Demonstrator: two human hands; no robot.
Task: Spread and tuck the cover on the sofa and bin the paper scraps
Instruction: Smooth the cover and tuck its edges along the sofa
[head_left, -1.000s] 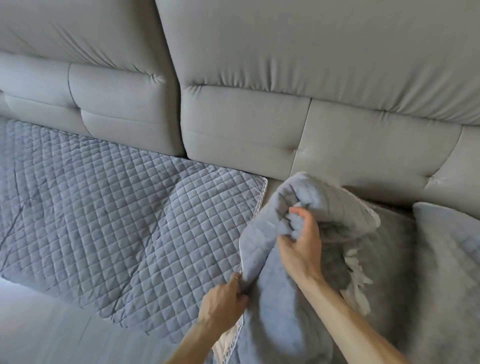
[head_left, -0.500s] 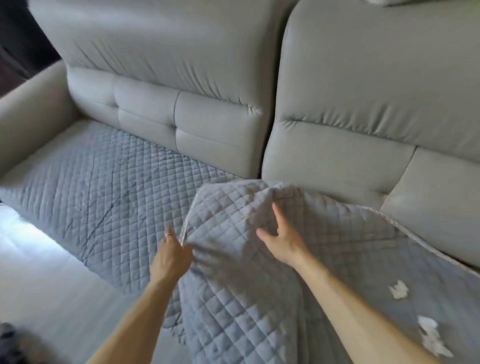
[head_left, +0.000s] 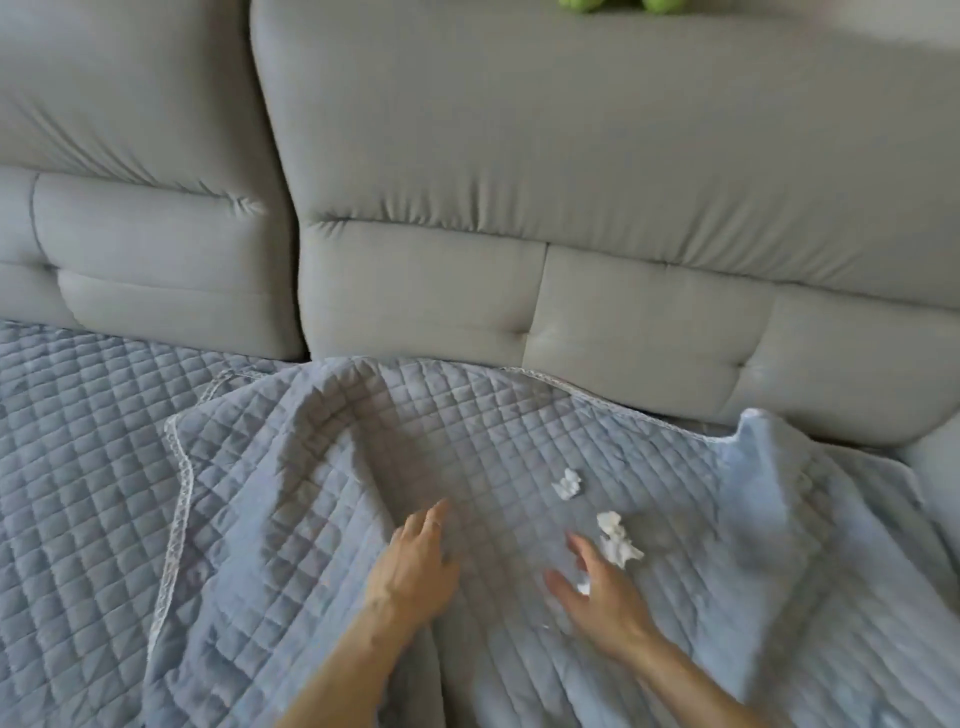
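"So, what did you have on the left?"

"One quilted cover (head_left: 78, 467) lay flat on the left seat of the grey sofa (head_left: 156, 249), reaching the back cushions. A second quilted cover (head_left: 467, 441) overlapped it, with its lace-trimmed edge (head_left: 179, 499) on top. It was rumpled into folds across the middle seat."

"And the hands?"

"I saw the left hand (head_left: 415, 566) palm down on that second cover, fingers straight, gripping nothing. Just to its right, two crumpled white paper scraps (head_left: 568, 484) sat on the quilting, one behind the other. The right hand (head_left: 602, 597) was spread wide beside the nearer scrap (head_left: 618, 538), holding nothing. A smaller white bit (head_left: 583, 587) showed by its thumb, and I could not tell if they touched. Something green (head_left: 613, 4) sat atop the backrest. Further right, the cover's corner (head_left: 753, 421) stood up against the back cushion."
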